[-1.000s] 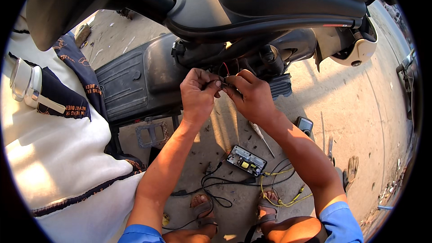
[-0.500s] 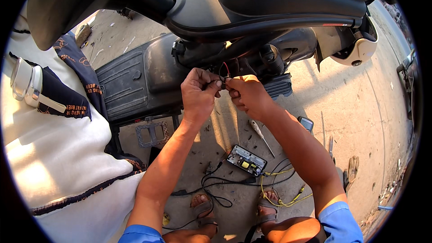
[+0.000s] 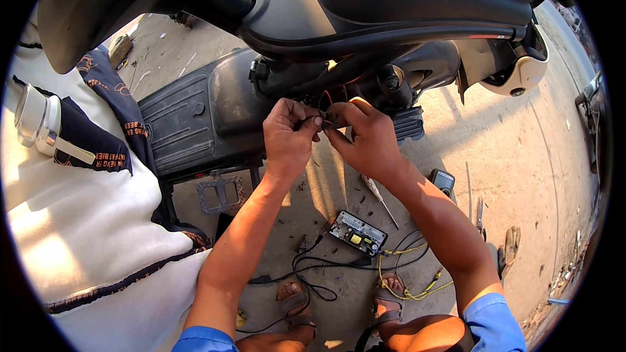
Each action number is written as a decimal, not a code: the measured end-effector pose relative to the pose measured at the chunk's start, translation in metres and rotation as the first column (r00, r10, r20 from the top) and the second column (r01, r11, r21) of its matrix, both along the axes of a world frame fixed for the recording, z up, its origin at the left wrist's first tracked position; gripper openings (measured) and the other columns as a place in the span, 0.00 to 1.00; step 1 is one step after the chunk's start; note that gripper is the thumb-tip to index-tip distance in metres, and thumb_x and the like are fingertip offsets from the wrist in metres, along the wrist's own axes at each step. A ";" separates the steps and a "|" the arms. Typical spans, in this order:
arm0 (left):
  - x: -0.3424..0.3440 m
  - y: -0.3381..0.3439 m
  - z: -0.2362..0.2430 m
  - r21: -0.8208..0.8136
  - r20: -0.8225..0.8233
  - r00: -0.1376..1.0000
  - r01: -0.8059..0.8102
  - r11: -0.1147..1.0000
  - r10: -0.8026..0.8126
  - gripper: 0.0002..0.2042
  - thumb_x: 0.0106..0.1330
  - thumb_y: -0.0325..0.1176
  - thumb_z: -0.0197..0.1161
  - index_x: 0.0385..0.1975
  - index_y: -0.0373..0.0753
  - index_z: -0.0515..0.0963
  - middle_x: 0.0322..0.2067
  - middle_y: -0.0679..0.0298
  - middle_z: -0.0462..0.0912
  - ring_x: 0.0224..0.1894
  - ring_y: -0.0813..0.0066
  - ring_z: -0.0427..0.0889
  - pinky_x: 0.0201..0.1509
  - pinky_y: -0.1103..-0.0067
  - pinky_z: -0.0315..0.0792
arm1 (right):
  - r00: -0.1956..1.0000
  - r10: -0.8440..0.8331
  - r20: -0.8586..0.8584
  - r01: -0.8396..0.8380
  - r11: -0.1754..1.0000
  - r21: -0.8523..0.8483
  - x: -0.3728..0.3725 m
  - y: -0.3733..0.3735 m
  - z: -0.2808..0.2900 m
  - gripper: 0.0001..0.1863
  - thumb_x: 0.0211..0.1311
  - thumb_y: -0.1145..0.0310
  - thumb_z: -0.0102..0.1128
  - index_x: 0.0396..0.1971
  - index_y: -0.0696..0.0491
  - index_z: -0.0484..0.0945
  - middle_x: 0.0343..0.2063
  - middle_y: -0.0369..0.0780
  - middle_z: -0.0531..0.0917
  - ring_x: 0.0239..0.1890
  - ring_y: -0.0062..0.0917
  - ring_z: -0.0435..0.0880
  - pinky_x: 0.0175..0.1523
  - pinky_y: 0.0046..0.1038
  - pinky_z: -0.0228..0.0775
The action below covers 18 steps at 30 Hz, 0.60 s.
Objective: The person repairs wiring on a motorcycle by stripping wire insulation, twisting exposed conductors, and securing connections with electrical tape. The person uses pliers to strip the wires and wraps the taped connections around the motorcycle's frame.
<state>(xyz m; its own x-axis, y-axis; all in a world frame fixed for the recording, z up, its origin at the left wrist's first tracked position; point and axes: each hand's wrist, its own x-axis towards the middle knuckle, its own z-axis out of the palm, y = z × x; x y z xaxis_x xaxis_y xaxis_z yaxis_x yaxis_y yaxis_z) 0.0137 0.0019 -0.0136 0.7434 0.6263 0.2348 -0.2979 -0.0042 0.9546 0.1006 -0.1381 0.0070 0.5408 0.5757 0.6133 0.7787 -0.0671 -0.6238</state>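
Note:
Under the black seat [image 3: 417, 0] of an electric bike, my two hands meet at thin wires. My left hand [image 3: 287, 137] pinches a dark wire between thumb and forefinger. Facing it, my right hand [image 3: 366, 135] grips the wire at its fingertips, thumb below and forefinger above. A red wire [image 3: 328, 96] comes down from the bike's frame to the fingertips. The wire ends are small and partly hidden by my fingers, so I cannot tell whether they are joined.
Below my hands lie a screwdriver [image 3: 373, 187], an open circuit board [image 3: 349, 228], black cables [image 3: 314, 263] and yellow wire [image 3: 417, 296]. A handheld meter [image 3: 443, 181] sits past my right forearm. White cloth [image 3: 98, 221] drapes at left beside the footboard [image 3: 177, 114]. A white helmet [image 3: 528, 75] hangs at right.
My right hand has shifted its grip: its curled fingers have turned, and the thumb now presses from below at the wire. My left hand has stayed in place.

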 end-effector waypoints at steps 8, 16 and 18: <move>0.001 0.002 -0.002 0.037 0.000 1.000 0.017 0.999 -0.017 0.12 0.63 0.12 0.62 0.32 0.36 0.67 0.32 0.58 0.83 0.28 0.79 0.82 0.28 0.83 0.77 | 0.971 0.015 0.237 0.025 0.987 -0.161 0.008 -0.006 -0.007 0.06 0.59 0.69 0.70 0.35 0.52 0.85 0.28 0.38 0.83 0.26 0.37 0.84 0.28 0.34 0.74; -0.005 0.001 0.013 0.095 -0.075 0.997 0.028 0.995 -0.021 0.05 0.69 0.14 0.55 0.38 0.33 0.74 0.36 0.61 0.85 0.28 0.83 0.79 0.32 0.84 0.75 | 0.990 0.054 -0.128 -0.068 0.992 -0.110 0.010 -0.003 -0.010 0.07 0.62 0.70 0.67 0.34 0.59 0.84 0.23 0.45 0.83 0.25 0.36 0.83 0.31 0.32 0.72; -0.005 0.001 0.014 0.141 -0.074 0.997 0.023 0.990 -0.013 0.06 0.68 0.15 0.56 0.39 0.32 0.75 0.37 0.62 0.85 0.28 0.84 0.78 0.33 0.84 0.74 | 0.974 0.075 -0.214 -0.096 0.991 -0.088 0.010 -0.004 -0.009 0.08 0.63 0.70 0.68 0.35 0.60 0.84 0.23 0.46 0.83 0.24 0.31 0.82 0.31 0.31 0.71</move>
